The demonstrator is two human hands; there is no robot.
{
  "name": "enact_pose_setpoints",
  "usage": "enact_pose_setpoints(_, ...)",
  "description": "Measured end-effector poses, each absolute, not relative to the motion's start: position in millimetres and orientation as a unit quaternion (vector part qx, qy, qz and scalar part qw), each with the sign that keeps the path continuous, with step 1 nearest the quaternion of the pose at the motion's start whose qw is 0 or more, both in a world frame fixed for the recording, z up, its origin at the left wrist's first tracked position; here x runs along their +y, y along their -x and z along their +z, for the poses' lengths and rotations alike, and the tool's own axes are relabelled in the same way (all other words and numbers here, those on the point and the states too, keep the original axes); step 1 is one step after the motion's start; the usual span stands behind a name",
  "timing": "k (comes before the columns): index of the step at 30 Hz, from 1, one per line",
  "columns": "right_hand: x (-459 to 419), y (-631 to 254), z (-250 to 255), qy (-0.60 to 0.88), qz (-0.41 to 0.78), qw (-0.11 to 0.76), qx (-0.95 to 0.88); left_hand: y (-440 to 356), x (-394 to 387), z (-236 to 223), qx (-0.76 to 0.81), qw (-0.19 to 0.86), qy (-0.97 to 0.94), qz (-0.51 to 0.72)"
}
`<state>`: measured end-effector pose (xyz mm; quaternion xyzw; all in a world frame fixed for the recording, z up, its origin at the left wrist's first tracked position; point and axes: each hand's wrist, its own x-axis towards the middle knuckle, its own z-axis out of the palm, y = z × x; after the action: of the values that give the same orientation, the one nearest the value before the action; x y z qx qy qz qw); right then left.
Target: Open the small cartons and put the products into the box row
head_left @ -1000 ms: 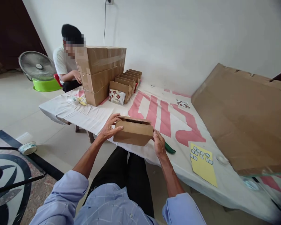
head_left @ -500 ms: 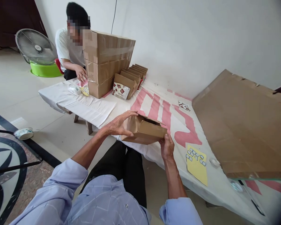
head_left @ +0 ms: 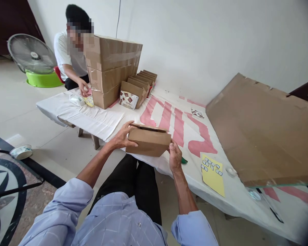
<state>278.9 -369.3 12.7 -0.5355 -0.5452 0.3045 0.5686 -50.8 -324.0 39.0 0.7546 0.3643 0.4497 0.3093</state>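
Table (head_left: 97, 123): 1, white cloth, pink-red markings. Big cardboard panel (head_left: 269, 140): 1, leaning at the table's right end. Taped box stack (head_left: 110, 70): 1, three tiers high at the far left; boxes per tier unclear. Fan (head_left: 34, 54): 1, floor, left, by 1 green basin (head_left: 42, 79). Row of open cartons (head_left: 133, 89): at least five, beside the stack, flaps up; they overlap, can't get an exact count.

Brown carton (head_left: 149, 141): 1, held over the table's near edge, above the lap. Narrow dark gap under the top flap. Can't tell if it touches the cloth.

Yellow sheets (head_left: 213, 177): 2, one near right, one by the stack, partly hidden.

Hands: 2, both on the carton. Left hand (head_left: 122, 136) part-spread, gripping the left end: fingers at the back top edge, thumb on the near side. Right hand (head_left: 175, 155) more curled, gripping the right end, thumb on the edge; its other fingers mostly hidden.

Printed packets (head_left: 197, 113): 2 visible, one flat mid-table, one against the front carton in the row. Green object (head_left: 184, 160): 1, just beside the right wrist, partly covered.
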Motion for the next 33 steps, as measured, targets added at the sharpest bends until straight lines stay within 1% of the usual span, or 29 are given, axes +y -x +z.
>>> enact_pose_setpoints(4, -384, -257, 44, 0.479, 0.32, 0.565, -0.591, 80, -315, 36, 0.387, 0.375, -0.711, 0.452)
enact_pose_setpoints(7, -391, -248, 61, 0.463, 0.307, 0.576, -0.599, 102, -312, 35, 0.407, 0.436, -0.663, 0.453)
enact_pose_setpoints(11, -394, -246, 65, 0.46, 0.289, 0.599, -0.588, 118, -308, 20, 0.437, 0.465, -0.609, 0.471)
enact_pose_setpoints(15, -396, -245, 58, 0.454, 0.301, 0.591, -0.595, 123, -304, 3, 0.436, 0.486, -0.567, 0.502)
enact_pose_setpoints(21, -399, -243, 47, 0.442, 0.309, 0.586, -0.605, 120, -306, 7, 0.434, 0.495, -0.56, 0.503)
enact_pose_setpoints(23, -396, -249, 39, 0.45, 0.295, 0.581, -0.611, 114, -310, 15, 0.427, 0.47, -0.596, 0.491)
enact_pose_setpoints(25, -390, -262, 28, 0.481, 0.247, 0.568, -0.62, 105, -315, 23, 0.423, 0.432, -0.644, 0.469)
enact_pose_setpoints(27, -383, -284, 14, 0.53, 0.167, 0.534, -0.637, 93, -321, 30, 0.416, 0.393, -0.686, 0.45)
enact_pose_setpoints(28, -379, -297, 7, 0.557, 0.123, 0.503, -0.649, 88, -324, 33, 0.409, 0.378, -0.703, 0.442)
enact_pose_setpoints(30, -372, -325, -5, 0.618, 0.05, 0.421, -0.662, 78, -329, 36, 0.393, 0.356, -0.732, 0.428)
enact_pose_setpoints(33, -368, -362, -14, 0.711, 0.003, 0.279, -0.645, 70, -335, 36, 0.377, 0.345, -0.755, 0.411)
